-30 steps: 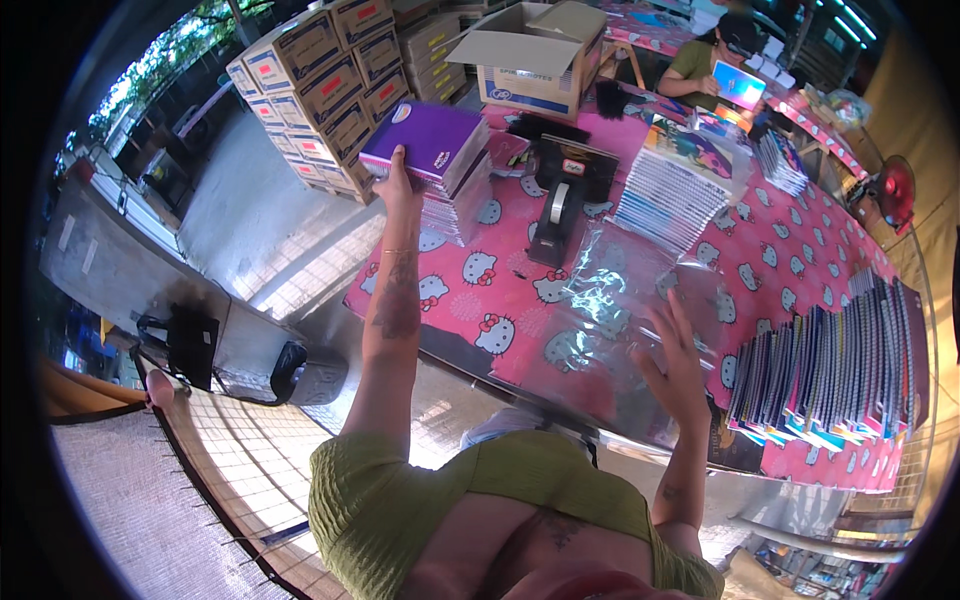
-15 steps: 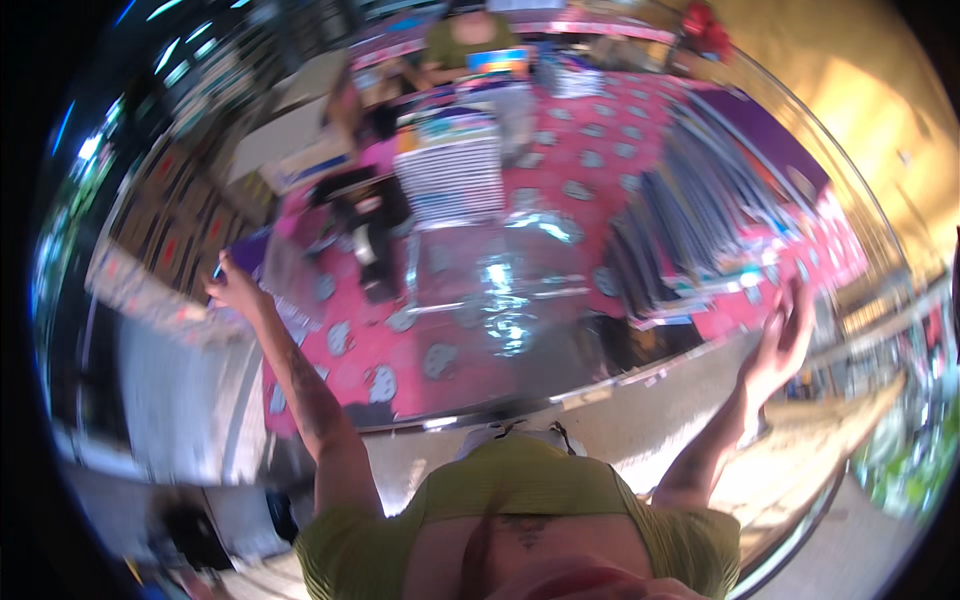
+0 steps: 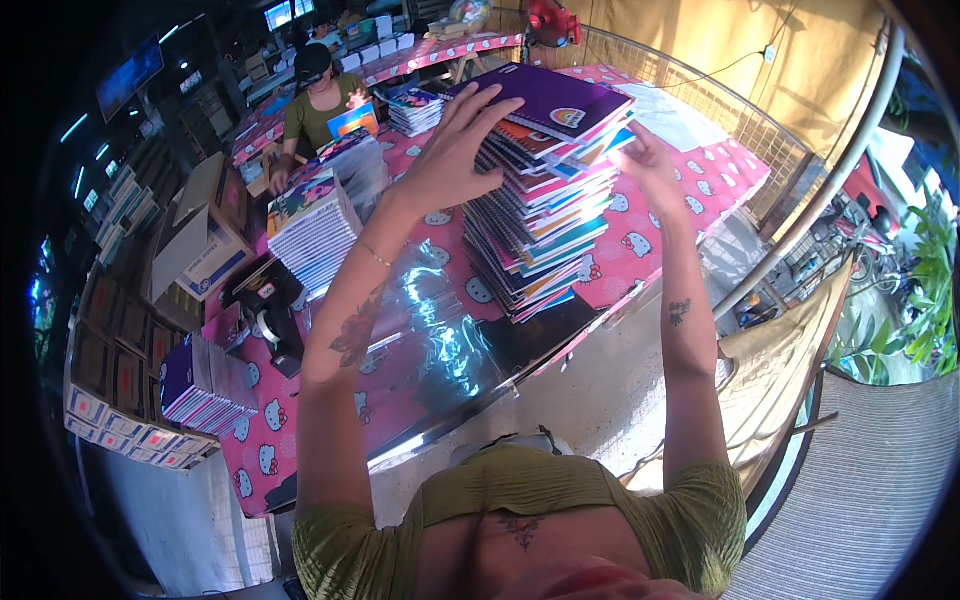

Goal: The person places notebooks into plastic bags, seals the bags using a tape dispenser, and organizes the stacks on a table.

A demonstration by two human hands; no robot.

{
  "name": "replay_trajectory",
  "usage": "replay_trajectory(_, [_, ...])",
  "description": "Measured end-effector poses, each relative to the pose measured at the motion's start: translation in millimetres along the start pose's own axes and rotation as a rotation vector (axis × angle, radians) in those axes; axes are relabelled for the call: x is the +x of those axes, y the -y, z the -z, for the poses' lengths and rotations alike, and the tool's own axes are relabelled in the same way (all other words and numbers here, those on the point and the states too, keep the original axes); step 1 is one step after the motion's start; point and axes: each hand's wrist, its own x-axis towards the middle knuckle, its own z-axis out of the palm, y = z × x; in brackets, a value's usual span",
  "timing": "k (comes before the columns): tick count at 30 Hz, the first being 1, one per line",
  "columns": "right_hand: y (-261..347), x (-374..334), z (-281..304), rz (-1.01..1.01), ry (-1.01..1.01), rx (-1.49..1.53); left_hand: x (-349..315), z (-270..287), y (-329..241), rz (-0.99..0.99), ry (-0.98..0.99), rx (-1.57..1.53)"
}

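A tall stack of spiral notebooks [image 3: 540,215] stands at the table's right side, with a purple-covered notebook [image 3: 560,100] on top. My left hand [image 3: 458,150] is at the stack's upper left corner, fingers spread over the purple cover's edge and thumb beside the spirals. Beside the stack's upper right side is my right hand [image 3: 650,165], its fingers loosely bent and apart near the page edges. Whether its fingertips touch the pages I cannot tell. Neither hand grips a notebook. Clear plastic sheets [image 3: 430,320] lie on the table left of the stack.
The table has a pink patterned cover [image 3: 690,185]. Other notebook stacks [image 3: 318,225] and a smaller purple-topped stack [image 3: 205,385] stand to the left, near a black tape dispenser [image 3: 275,330] and cartons [image 3: 205,235]. Across the table a co-worker [image 3: 322,105] handles a colourful book.
My view has turned right. My hands, wide apart before, have come up to either side of the notebook stack. The stack, fanned and leaning in the earlier blurred view, now looks more upright.
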Motion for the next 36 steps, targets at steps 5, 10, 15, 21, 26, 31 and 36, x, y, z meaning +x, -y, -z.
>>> replay_trajectory(5, [15,26,-25,0.171,-0.113,-0.069,4,-3,1,0.049,-0.056,-0.024])
replay_trajectory(10, [43,76,-37,0.324,0.066,-0.203,18,-4,16,0.121,-0.193,-0.088])
replay_trajectory(15, [63,96,-69,0.362,0.075,0.07,21,-7,38,0.189,-0.274,-0.213])
replay_trajectory(21, [89,101,-112,0.439,0.001,0.175,23,6,57,0.17,-0.52,-0.143])
replay_trajectory(26, [135,73,-164,0.616,0.155,0.215,-17,68,21,0.085,-0.796,-0.327])
replay_trajectory(31, [134,-12,-249,0.444,0.373,0.292,-157,127,-45,0.463,-0.751,-0.672])
replay_trajectory(36, [42,-105,-378,0.039,0.526,0.47,-329,119,-75,1.011,-0.978,-0.62])
